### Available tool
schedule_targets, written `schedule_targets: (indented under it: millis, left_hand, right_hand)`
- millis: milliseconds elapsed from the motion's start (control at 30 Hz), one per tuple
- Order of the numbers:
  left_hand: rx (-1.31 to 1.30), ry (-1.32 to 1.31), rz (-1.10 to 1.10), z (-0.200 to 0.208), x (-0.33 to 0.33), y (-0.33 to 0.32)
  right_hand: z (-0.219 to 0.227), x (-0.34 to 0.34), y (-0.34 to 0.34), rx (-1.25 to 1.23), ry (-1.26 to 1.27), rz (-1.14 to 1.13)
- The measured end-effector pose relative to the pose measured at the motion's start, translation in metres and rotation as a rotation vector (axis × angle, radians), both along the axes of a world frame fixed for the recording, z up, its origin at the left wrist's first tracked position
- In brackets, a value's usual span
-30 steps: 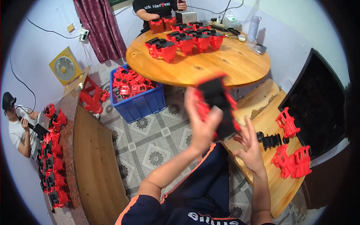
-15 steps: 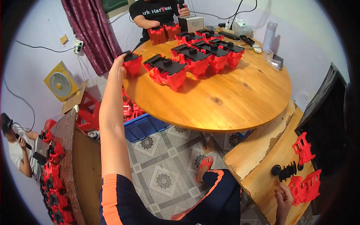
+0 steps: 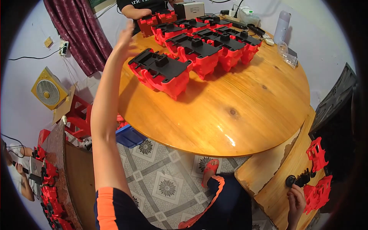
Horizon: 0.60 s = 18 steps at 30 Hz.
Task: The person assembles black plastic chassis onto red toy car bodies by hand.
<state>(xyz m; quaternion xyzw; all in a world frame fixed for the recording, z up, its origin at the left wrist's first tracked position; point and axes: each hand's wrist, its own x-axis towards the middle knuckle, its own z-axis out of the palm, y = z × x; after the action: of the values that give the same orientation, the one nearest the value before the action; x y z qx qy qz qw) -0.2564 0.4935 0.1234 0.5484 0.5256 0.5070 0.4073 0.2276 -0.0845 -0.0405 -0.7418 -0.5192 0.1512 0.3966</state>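
My left hand [image 3: 125, 41] is raised over the far left side of the round wooden table [image 3: 214, 115]. Its fingers are stretched and apart, with nothing in them. Just right of it stands a red plastic housing with a black top [image 3: 167, 29], set beside others of the same kind. Nearer to me, another red-and-black housing [image 3: 161, 71] sits alone on the tabletop. At the lower right, my right hand [image 3: 296, 200] has its fingers curled, the tips at a black part with a round disc [image 3: 290, 181]. Two red plastic frames [image 3: 317, 193] lie close by on the wooden side surface.
Several red-and-black housings [image 3: 224, 41] fill the table's back half. A person's arm [image 3: 136, 13] reaches to more beyond. A bottle [image 3: 283, 27] stands at the back right. Below the table edge is a blue bin [image 3: 131, 137]; a monitor [image 3: 335, 103] rises on the right.
My left hand has let go of a red-and-black housing, which now stands in the back group. The view has shifted toward the table. My right hand has come closer to the black disc.
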Motion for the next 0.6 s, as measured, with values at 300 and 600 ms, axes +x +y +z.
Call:
schedule_targets:
  millis: [300, 600]
  left_hand:
    - [0.980, 0.965, 0.179, -0.065, 0.077, -0.204]
    - [0.816, 0.668, -0.206, -0.069, -0.082, 0.026]
  right_hand:
    - [0.030, -0.022, -0.014, -0.004, -0.009, 0.038]
    - [0.051, -0.022, -0.074, 0.074, -0.081, -0.111]
